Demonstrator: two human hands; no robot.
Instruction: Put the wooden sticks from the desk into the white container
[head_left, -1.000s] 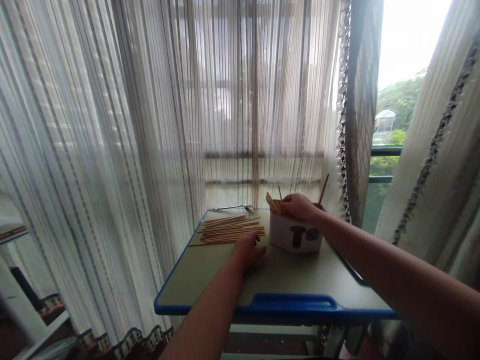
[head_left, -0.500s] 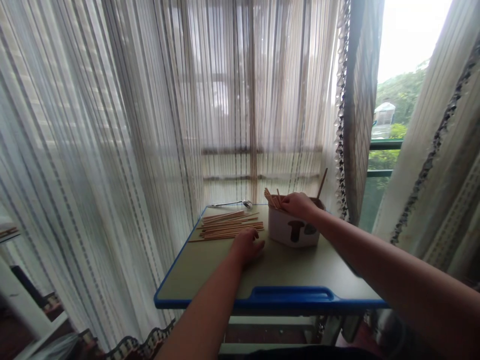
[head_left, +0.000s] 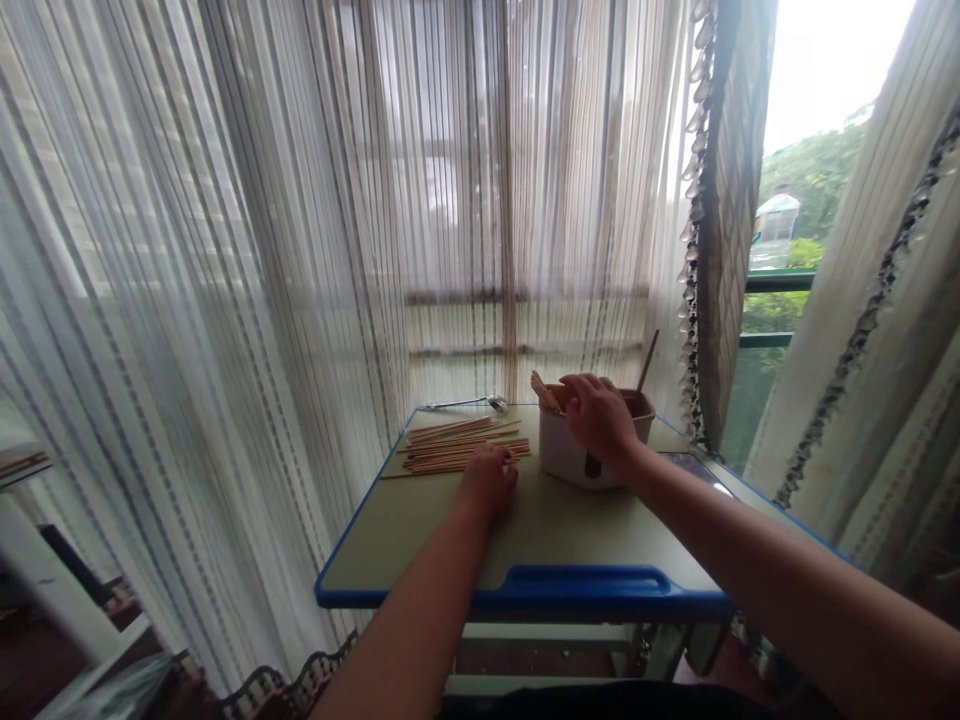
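Observation:
On the pale tabletop [head_left: 420, 530], several wooden chopsticks [head_left: 442, 463] lie in a loose row. My left hand [head_left: 487, 482] rests at their right ends, fingers bent over them and thumb apart; no grip shows. A white container [head_left: 559, 450] with a brown mushroom picture stands to the right. My right hand [head_left: 602, 418] is over its near rim, fingers spread and reaching across the opening, with no stick visible in them. A bunch of chopsticks [head_left: 541, 388] leans out of the container's left corner. One darker stick [head_left: 648, 360] sticks up at its right back.
A metal spoon [head_left: 472, 403] lies along the table's back edge. Blue edging with a raised lip [head_left: 585, 580] runs along the front. Sheer striped curtains [head_left: 300, 250] hang right behind the table. A dark flat panel [head_left: 701, 470] shows at the table's right.
My right hand has shifted and turned over the container rim, covering more of the mushroom picture. My left hand has moved slightly left and up, onto the chopstick ends. The view has tilted a little.

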